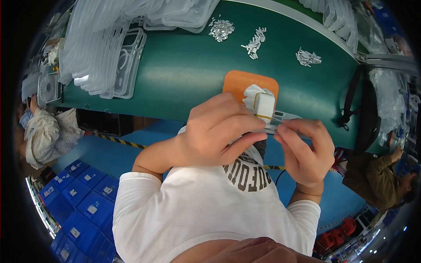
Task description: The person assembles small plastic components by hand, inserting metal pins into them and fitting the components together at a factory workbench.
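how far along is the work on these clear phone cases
Done: hard to tell; no finished pile is clearly marked out. In hand: the left hand and right hand grip one clear case at the edge of the green table, beside an orange pad. Left: a big stack of clear cases and three heaps of small silver parts still lie on the table.
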`<act>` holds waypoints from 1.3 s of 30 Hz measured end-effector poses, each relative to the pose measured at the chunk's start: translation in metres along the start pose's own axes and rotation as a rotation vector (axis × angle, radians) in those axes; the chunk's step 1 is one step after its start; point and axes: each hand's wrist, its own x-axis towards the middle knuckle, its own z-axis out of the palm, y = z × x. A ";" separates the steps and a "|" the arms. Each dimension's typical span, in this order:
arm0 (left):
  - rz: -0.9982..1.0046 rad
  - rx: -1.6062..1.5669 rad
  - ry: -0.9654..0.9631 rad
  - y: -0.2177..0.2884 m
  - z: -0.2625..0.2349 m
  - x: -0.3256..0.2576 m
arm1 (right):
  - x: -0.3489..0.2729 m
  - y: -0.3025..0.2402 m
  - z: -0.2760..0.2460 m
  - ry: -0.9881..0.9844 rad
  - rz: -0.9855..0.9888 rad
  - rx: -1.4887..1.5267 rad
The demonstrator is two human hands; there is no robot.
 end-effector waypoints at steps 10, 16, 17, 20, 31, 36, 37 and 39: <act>-0.005 0.055 0.002 -0.001 0.002 0.001 | 0.001 0.003 0.003 -0.012 0.036 0.011; -0.032 0.048 0.005 -0.001 0.005 0.002 | 0.006 0.005 0.001 -0.062 0.038 0.040; -0.034 0.041 -0.009 -0.002 0.005 0.001 | 0.008 0.005 0.000 -0.061 0.038 0.039; -0.038 0.056 -0.038 -0.003 0.003 0.000 | 0.013 0.005 -0.002 -0.130 0.041 0.052; 0.256 0.083 0.003 -0.010 0.003 -0.010 | 0.033 -0.008 -0.015 -0.127 0.124 0.303; 0.137 -0.109 0.065 -0.004 0.003 -0.018 | 0.079 0.078 0.035 -0.048 0.172 0.191; 0.138 -0.107 0.071 -0.004 0.005 -0.020 | 0.084 0.095 0.054 -0.086 0.186 0.192; 0.099 -0.161 0.027 -0.006 0.006 -0.021 | 0.092 0.121 0.084 -0.122 0.197 0.188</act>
